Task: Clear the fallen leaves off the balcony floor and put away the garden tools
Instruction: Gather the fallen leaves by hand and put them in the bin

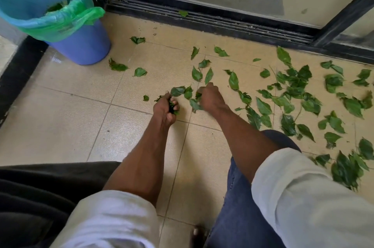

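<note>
Green leaves (293,89) lie scattered over the beige tiled balcony floor (81,110), thickest at the right. My left hand (165,109) is low over the floor at the centre, its fingers curled round a small bunch of leaves. My right hand (210,96) is just beside it on the right, fingers bent down and pinching at leaves on the tile. Between the two hands lie a few loose leaves (182,91). No garden tools are in view.
A blue bin (85,49) lined with a green plastic bag (60,22), some leaves inside, stands at the far left corner. A black sliding-door track (202,22) runs along the back with one leaf in it. My knee in blue jeans (238,207) is at the bottom.
</note>
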